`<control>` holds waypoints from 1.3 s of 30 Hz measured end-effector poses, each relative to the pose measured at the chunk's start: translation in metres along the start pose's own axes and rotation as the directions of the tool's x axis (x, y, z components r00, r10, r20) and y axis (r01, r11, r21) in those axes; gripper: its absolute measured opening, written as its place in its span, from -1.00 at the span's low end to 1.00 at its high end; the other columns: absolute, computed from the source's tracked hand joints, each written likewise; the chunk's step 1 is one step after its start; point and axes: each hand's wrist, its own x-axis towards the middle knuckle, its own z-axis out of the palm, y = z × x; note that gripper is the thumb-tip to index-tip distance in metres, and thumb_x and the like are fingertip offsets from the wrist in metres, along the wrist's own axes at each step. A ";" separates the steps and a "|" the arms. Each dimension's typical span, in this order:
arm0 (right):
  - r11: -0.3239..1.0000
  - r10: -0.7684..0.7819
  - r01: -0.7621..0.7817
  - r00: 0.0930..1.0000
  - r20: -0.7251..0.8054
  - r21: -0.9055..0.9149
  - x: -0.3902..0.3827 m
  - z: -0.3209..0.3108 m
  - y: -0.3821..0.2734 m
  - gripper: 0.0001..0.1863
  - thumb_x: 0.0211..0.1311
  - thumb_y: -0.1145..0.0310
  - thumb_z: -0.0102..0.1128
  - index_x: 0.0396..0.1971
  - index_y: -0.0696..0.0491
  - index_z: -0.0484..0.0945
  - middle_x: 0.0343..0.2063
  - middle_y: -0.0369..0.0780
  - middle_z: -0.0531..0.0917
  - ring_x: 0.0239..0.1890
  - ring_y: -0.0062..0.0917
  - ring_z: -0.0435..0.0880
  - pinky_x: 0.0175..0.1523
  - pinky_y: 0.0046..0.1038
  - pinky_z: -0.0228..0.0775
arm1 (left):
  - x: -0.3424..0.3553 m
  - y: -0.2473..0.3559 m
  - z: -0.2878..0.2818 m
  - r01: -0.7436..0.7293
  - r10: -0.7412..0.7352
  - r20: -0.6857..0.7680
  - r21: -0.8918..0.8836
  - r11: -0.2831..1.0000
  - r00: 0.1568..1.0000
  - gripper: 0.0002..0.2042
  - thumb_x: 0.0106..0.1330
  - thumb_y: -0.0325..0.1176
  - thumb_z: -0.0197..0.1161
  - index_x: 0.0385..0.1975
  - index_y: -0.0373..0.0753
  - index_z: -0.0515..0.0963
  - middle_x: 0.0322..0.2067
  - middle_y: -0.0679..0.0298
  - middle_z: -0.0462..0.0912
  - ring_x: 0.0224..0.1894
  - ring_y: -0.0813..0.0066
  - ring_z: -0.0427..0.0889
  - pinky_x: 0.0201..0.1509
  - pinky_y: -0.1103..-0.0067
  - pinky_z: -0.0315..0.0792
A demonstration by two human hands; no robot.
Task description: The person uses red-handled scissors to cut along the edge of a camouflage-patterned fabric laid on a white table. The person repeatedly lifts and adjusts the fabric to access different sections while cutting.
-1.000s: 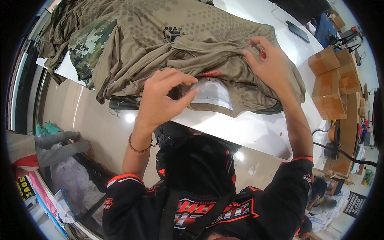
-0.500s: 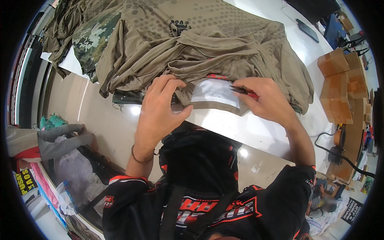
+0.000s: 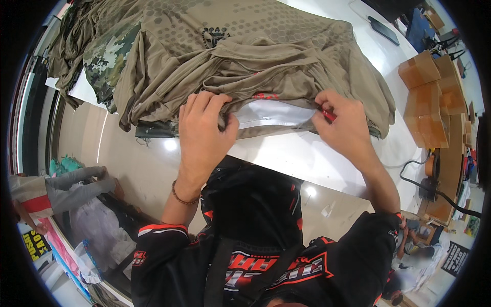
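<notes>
Garment [image 3: 286, 56], brown, is bunched across the upper centre of the frame. Its white-lined edge [image 3: 271, 115] is pinched by the left hand [image 3: 202, 123]; a red tool [image 3: 329, 116] is gripped by the right hand [image 3: 348, 125], tip hidden. A nick is risked if that tip is turned inward. Folds could be pulled over the near edge of the bench [image 3: 291, 153]; open room is seen between garment and phone [image 3: 383, 30], upper right.

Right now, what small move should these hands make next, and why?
Perhaps ease the hands slightly apart, smoothing the white panel: the left hand grips the rumpled brown garment beside the panel's left end, and the right hand, holding a red tool, grips the right end.
</notes>
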 end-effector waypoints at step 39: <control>0.517 0.279 -0.312 0.942 0.188 0.797 -0.031 0.017 0.010 -0.79 0.26 0.60 0.34 -0.19 0.12 0.49 -0.38 -0.38 0.61 -0.31 -0.79 0.53 -0.16 -0.65 0.35 | -0.012 0.066 0.063 -0.261 0.324 0.050 -0.483 0.836 0.945 -0.84 0.05 -0.37 0.60 -0.45 -0.21 0.72 -0.53 0.32 0.65 -0.48 0.30 0.62 -0.34 0.39 0.43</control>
